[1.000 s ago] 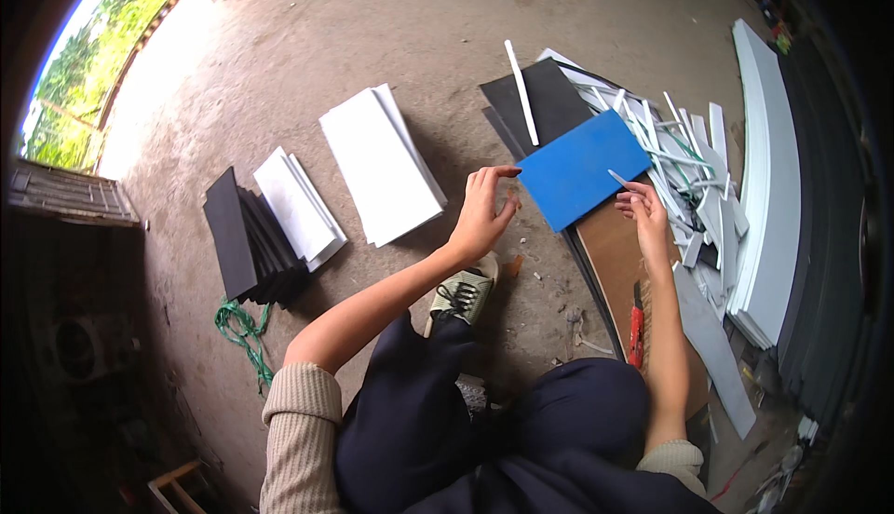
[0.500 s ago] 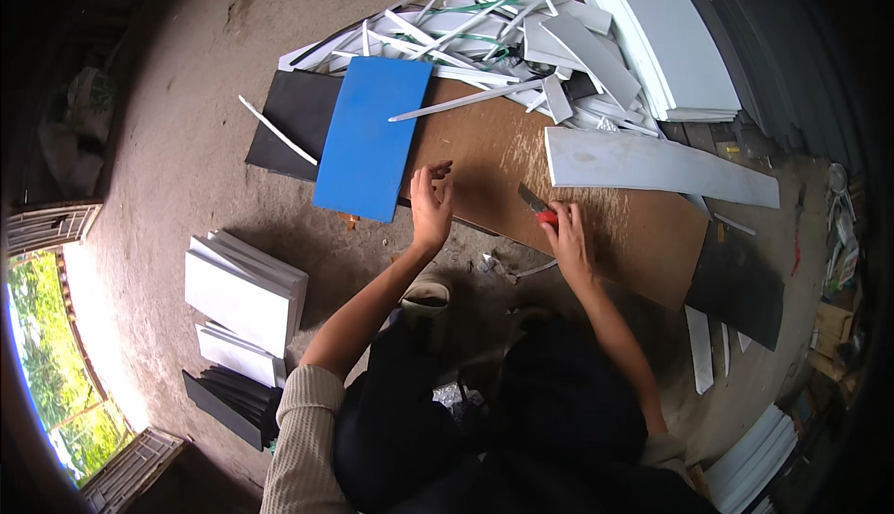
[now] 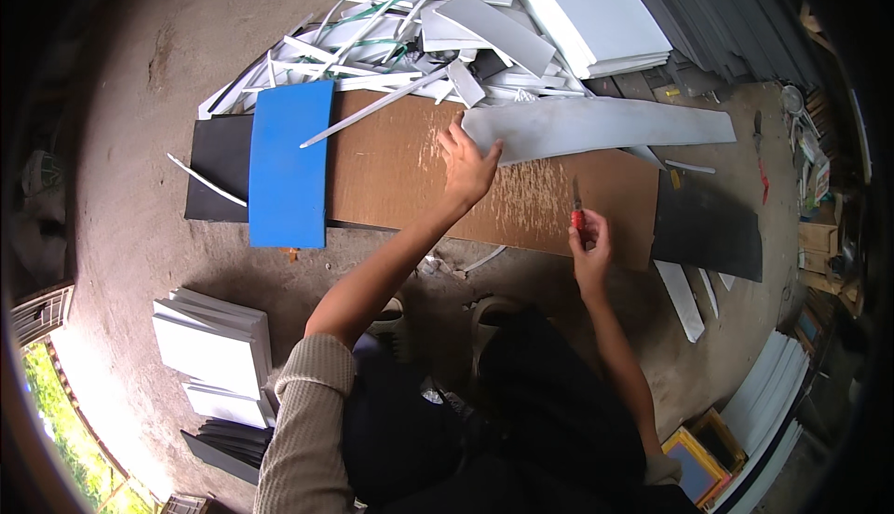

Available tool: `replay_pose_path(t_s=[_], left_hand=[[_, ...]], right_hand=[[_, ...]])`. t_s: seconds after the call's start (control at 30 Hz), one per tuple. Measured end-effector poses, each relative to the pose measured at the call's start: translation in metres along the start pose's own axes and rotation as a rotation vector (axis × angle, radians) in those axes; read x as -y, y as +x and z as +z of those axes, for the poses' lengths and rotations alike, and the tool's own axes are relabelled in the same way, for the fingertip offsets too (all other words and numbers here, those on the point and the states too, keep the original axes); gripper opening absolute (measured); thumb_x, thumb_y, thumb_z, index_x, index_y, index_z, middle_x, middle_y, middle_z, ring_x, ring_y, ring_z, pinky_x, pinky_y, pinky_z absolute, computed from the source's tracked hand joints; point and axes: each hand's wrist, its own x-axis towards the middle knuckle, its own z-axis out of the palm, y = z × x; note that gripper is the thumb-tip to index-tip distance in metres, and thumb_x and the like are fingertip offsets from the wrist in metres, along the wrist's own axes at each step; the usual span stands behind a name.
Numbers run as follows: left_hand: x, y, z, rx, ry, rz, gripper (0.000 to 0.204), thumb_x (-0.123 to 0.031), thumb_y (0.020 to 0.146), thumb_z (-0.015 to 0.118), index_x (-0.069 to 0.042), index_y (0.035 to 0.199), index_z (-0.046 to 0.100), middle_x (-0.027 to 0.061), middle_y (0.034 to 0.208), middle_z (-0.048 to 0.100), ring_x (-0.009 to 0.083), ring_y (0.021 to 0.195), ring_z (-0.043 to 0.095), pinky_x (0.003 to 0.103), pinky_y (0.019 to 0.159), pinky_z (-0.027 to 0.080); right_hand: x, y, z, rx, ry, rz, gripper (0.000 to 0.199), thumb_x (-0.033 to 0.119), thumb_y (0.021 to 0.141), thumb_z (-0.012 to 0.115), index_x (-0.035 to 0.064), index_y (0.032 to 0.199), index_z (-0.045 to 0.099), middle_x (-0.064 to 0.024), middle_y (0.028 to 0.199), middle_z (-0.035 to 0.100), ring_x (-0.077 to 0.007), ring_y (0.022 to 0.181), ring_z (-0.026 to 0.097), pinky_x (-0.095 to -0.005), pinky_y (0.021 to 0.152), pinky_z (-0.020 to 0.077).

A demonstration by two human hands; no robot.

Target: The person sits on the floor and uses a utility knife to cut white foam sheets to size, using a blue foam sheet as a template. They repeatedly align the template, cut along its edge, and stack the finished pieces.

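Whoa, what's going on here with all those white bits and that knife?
A person holds a red-handled knife in the right hand, its blade pointing away from them, above a scratched brown board. Their left hand is at the left end of a long pale strip; whether it grips it is unclear. A blue sheet lies across the board's left part, and white offcuts are heaped beyond.

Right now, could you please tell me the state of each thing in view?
Red-handled knife: blade exposed, held
Right hand: closed on the knife
Long pale tapering sheet: lying unfolded
Left hand: open, at the sheet's end, contact unclear
Blue rectangular sheet: lying unfolded
Brown rectangular board: scratched, partly covered
White scrap strips: heaped loosely
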Motion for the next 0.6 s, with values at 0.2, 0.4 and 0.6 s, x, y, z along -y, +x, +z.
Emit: replay_pose_path(t_s=[0.2,0.4,0.6], left_hand=[[-0.022,0.014,0.015,0.143,-0.361,-0.309,0.065,-0.014,0.075,0.065,0.004,0.122,0.023,0.0246,0.113,0.04,0.0346,0.101,0.047,0.037,0.084,0.042],[-0.035,-0.009,-0.004,0.22,-0.942,-0.432,0.032,-0.002,0.085,0.048,0.003,0.113,0.032,0.0198,0.1,0.053,0.0258,0.086,0.058,0.034,0.068,0.056],[0.033,-0.043,-0.134,0.26,-1.103,-0.452,0.033,-0.009,0.087,0.046,0.005,0.116,0.04,0.0156,0.103,0.053,0.0244,0.095,0.055,0.035,0.08,0.051]], right_hand=[[-0.004,0.013,-0.046,-0.22,0.185,0.063,0.024,0.005,0.08,0.058,0.003,0.104,0.05,-0.003,0.091,0.054,-0.0092,0.079,0.05,-0.0223,0.068,0.0411],[0.02,0.017,-0.05,-0.368,0.311,0.062,0.022,0.005,0.082,0.056,0.0033,0.104,0.051,-0.0024,0.093,0.054,-0.0075,0.077,0.049,-0.021,0.064,0.0414],[0.063,0.04,-0.036,-0.404,0.553,0.099,0.022,0.008,0.084,0.054,0.0033,0.104,0.05,-0.0011,0.088,0.053,-0.0047,0.067,0.046,-0.0205,0.056,0.0411]])
